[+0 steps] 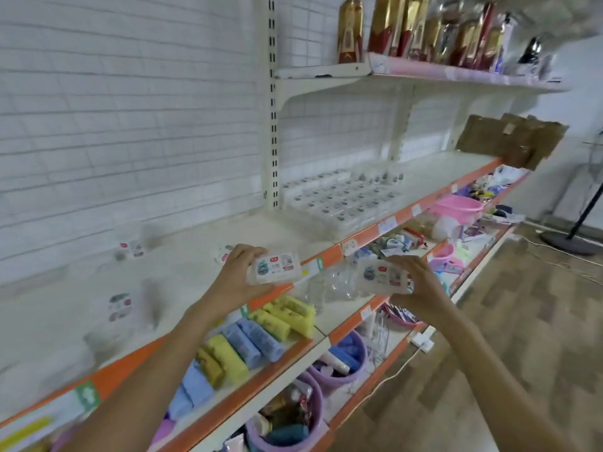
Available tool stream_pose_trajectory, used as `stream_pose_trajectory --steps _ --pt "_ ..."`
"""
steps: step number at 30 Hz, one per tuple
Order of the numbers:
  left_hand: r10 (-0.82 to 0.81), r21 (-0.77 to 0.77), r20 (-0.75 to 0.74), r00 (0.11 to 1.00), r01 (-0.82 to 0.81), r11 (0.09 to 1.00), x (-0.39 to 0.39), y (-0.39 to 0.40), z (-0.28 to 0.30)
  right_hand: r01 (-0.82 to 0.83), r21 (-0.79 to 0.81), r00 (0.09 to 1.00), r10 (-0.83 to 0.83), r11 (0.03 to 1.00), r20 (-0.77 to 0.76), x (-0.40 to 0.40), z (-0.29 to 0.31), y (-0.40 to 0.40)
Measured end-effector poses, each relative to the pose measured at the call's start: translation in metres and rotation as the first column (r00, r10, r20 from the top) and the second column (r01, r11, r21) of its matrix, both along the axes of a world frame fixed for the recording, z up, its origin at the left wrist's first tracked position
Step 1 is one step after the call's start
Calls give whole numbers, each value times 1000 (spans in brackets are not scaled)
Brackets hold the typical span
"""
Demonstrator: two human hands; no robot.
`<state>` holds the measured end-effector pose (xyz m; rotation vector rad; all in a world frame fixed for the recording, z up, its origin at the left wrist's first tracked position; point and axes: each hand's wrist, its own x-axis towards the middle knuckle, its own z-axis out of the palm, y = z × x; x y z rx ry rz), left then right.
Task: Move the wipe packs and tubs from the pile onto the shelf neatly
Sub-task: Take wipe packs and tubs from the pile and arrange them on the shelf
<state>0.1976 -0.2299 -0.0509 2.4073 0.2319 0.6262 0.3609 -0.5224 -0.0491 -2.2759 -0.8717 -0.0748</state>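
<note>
My left hand (239, 280) grips a small white wipe pack (277, 267) with a blue cartoon and red label, held just above the front edge of the white shelf (202, 243). My right hand (421, 285) grips a second, similar wipe pack (381, 275) out in front of the shelf, above the lower tiers. Blurred wipe tubs (120, 308) and a smaller pack (132, 247) stand on the shelf to the left. A grid of wipe packs (342, 200) lies flat further right on the same shelf.
Rolled yellow and blue bags (248, 344) fill the tier below. Purple tubs (287, 419) of goods sit lower down. Gold and red boxes (417, 27) line the top shelf. A pink basin (456, 207) and cardboard (512, 138) are at right; a stand base (571, 243) is on the floor.
</note>
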Motion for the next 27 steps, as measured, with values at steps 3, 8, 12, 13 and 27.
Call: stream_pose_trajectory --steps 3,8,12,13,27 --pt "-40 -39 -18 999 39 998 49 -49 -13 57 20 998 -57 998 -6 27 -9 -60" --pt "-97 -76 -37 995 94 993 117 -109 -31 111 65 993 -108 992 -39 66 -25 -139" --pt "-121 -72 -67 990 116 991 159 -142 -32 168 74 982 -160 983 -101 96 -33 -180" --pt "-134 -65 -64 989 130 989 168 -147 -31 171 76 981 -162 982 -111 103 -33 -186" --pt "-12 72 5 1000 12 997 330 -86 3 36 47 994 -31 998 -104 292 -14 -128"
